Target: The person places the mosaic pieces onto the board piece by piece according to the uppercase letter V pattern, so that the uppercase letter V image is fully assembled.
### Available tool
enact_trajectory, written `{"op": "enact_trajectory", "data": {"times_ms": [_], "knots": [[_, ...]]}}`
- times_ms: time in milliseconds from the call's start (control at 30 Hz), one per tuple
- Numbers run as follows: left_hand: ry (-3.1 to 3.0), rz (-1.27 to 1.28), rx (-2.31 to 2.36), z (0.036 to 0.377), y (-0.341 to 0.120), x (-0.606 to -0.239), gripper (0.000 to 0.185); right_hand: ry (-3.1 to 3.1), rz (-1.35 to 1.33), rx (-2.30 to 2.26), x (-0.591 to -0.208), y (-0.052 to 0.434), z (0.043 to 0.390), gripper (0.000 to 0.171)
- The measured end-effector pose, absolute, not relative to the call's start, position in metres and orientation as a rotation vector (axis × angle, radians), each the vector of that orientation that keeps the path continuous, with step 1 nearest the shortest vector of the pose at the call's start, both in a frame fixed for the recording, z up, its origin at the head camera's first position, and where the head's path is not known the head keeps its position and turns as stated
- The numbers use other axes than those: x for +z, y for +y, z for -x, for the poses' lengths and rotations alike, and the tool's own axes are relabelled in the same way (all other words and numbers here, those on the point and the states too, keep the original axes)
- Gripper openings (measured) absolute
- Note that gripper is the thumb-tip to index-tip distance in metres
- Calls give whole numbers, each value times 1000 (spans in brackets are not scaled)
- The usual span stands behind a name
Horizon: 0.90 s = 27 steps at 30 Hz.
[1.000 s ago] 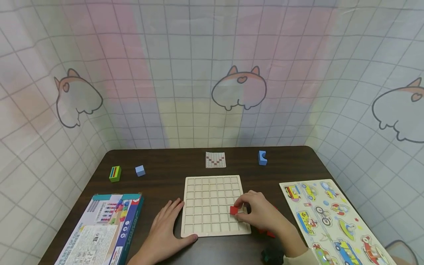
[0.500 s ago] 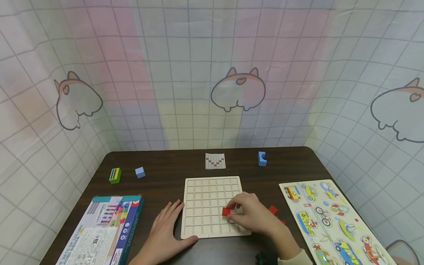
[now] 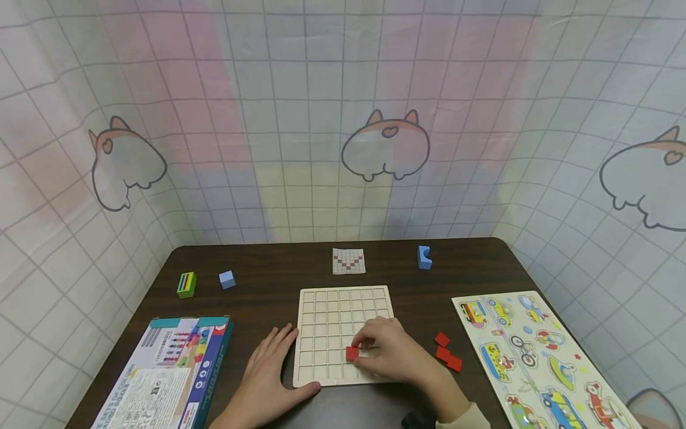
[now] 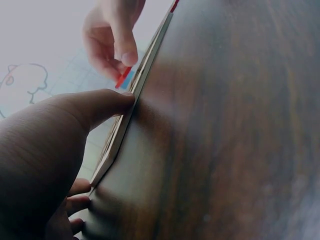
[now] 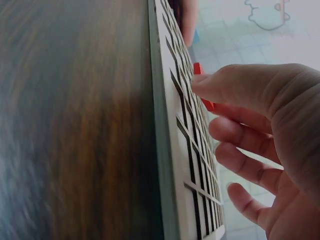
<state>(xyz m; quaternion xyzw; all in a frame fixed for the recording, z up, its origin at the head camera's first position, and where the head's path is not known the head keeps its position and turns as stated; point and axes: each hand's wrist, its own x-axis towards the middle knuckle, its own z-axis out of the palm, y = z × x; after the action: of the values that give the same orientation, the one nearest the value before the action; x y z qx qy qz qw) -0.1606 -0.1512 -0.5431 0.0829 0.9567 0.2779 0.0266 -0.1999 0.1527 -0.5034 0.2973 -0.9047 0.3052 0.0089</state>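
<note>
Dark wooden bench (image 3: 257,286) carries a pale wooden grid board (image 3: 334,316) at centre front. Left hand (image 3: 268,375) lies flat, fingers spread, thumb against the board's near left corner. Right hand (image 3: 393,351) rests over the board's lower right squares, fingertips pinching a small red block (image 3: 352,353) on the board. Three loose red blocks (image 3: 447,353) lie just right of the board.

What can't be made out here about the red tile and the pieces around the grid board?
- Head view: which cell the red tile sits over; the right hand covers the neighbouring cells of the grid board.
- Head view: the dark object at the bottom edge is cut off.
- Head view: the pattern card is too small to read.
- Left wrist view: the left hand hides the board's near corner.
</note>
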Motion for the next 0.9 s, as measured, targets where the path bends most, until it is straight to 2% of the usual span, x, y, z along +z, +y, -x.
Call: {"op": "enact_trajectory", "data": {"times_ms": [900], "knots": [[2949, -255, 869, 160, -150, -541, 126, -2859, -889, 925, -511, 145, 203, 14]]}}
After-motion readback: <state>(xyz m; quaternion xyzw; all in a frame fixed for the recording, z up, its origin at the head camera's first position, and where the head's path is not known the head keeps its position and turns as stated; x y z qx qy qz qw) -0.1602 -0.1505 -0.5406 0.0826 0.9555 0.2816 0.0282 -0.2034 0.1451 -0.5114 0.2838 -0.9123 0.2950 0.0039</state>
